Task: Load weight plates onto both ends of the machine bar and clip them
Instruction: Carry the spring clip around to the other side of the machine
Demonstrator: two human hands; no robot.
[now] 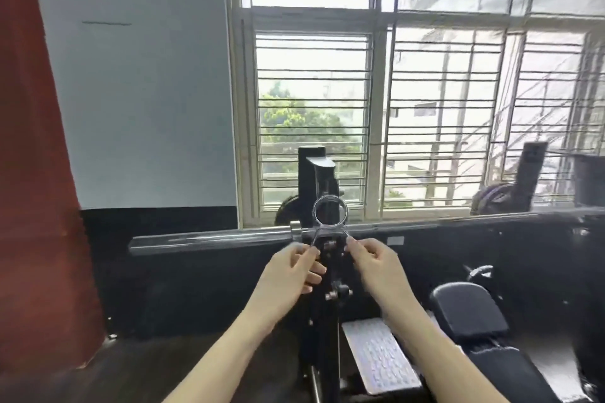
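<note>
A steel bar (209, 238) runs across the view on a black upright rack post (319, 180); its bare left sleeve ends near the left. I hold a wire spring clip (329, 213) up in front of the post, its ring just above the bar. My left hand (296, 267) pinches the clip's left handle and my right hand (376, 260) pinches the right handle. A dark weight plate (288, 211) shows partly behind the post, below the window. No plate sits on the visible left sleeve.
A black padded bench (471, 317) lies at the lower right, with a metal tread plate (379, 355) beside the post base. Another black upright (530, 173) and dark plates (491, 199) stand at the right. A barred window fills the wall behind; a red pillar (36, 173) stands left.
</note>
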